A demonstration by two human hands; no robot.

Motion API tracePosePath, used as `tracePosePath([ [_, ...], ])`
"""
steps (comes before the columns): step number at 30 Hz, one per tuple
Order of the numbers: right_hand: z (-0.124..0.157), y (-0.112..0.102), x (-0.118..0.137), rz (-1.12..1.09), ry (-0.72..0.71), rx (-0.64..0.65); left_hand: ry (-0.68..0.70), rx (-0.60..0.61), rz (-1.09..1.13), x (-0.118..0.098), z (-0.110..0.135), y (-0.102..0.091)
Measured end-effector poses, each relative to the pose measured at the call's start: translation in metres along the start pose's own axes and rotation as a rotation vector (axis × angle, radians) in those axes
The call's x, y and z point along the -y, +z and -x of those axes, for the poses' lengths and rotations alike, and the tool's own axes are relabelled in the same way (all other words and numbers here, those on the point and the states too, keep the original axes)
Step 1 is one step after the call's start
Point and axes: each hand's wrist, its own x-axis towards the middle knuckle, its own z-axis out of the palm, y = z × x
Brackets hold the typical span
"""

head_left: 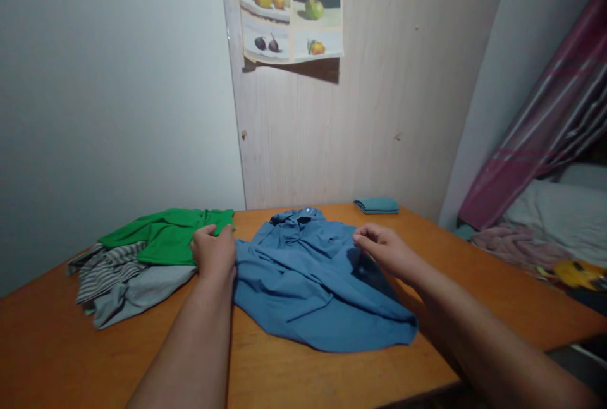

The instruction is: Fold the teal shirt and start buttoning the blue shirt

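Note:
A blue collared shirt (294,289) lies spread and wrinkled on the orange-brown table, its collar at the far side. My left hand (214,252) is closed at the shirt's left edge, where the cloth lifts a little toward it. Over the shirt's right side, my right hand (382,248) holds thumb and fingers pinched together, casting a dark shadow below. Whether cloth sits between those fingertips is hard to see. Just behind my left hand is a pile with a green garment (165,238) on top, a striped garment (111,267) and a grey one (142,295) beneath.
A folded teal cloth (377,205) rests at the table's back edge by the wall. Fruit pictures (290,20) hang on the panel behind. To the right are a pink curtain (512,156) and bedding (559,219) beyond the wooden table's (512,308) side edge.

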Motion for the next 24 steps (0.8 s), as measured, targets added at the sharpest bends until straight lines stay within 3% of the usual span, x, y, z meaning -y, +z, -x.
tracePosePath([
  [3, 0.021, -0.004, 0.013, 0.14, -0.049, 0.174, 0.221, -0.014, -0.17, -0.009, 0.021, 0.013],
  [5, 0.034, -0.003, 0.017, 0.291, -0.099, 0.279, 0.31, 0.165, -0.141, -0.018, 0.041, 0.023],
  [7, 0.043, 0.0, 0.014, 0.447, -0.146, 0.329, 0.355, 0.448, -0.089, -0.026, 0.063, 0.032],
  [10, 0.041, 0.002, 0.004, 0.504, -0.08, 0.216, 0.441, 0.705, -0.044, -0.035, 0.094, 0.039],
  [13, 0.028, -0.006, -0.003, 0.175, 0.12, -0.031, 0.549, 0.87, -0.091, -0.039, 0.116, 0.04],
  [15, 0.019, -0.014, -0.002, -0.164, 0.256, -0.099, 0.614, 0.939, -0.156, -0.04, 0.126, 0.039],
  [19, 0.012, -0.026, 0.006, -0.626, 0.428, -0.047, 0.705, 1.037, -0.245, -0.038, 0.138, 0.041],
  [24, 0.012, -0.016, 0.02, -0.818, 0.53, 0.123, 0.73, 1.118, -0.199, -0.033, 0.148, 0.046],
])
